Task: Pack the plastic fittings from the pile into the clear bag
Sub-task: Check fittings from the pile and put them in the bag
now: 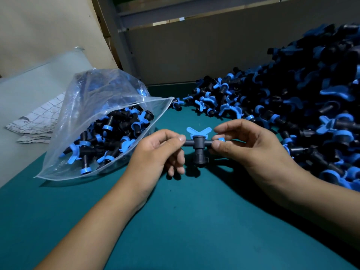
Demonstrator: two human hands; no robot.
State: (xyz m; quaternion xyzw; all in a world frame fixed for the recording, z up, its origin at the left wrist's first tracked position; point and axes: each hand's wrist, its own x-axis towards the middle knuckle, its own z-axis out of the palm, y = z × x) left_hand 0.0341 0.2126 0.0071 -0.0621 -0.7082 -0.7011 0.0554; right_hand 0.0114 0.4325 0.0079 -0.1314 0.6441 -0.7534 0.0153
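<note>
A black plastic fitting with a blue butterfly handle is held above the green table between both hands. My left hand pinches its left stub between thumb and forefinger. My right hand pinches its right end, where a blue ring shows. The clear bag lies open on its side at the left, its mouth facing right, with several fittings inside. A big pile of black and blue fittings covers the right side of the table.
The green table runs from the front to a beige back wall. Folded paper lies on a pale sheet behind the bag at the left. A single fitting lies just beyond the bag's mouth.
</note>
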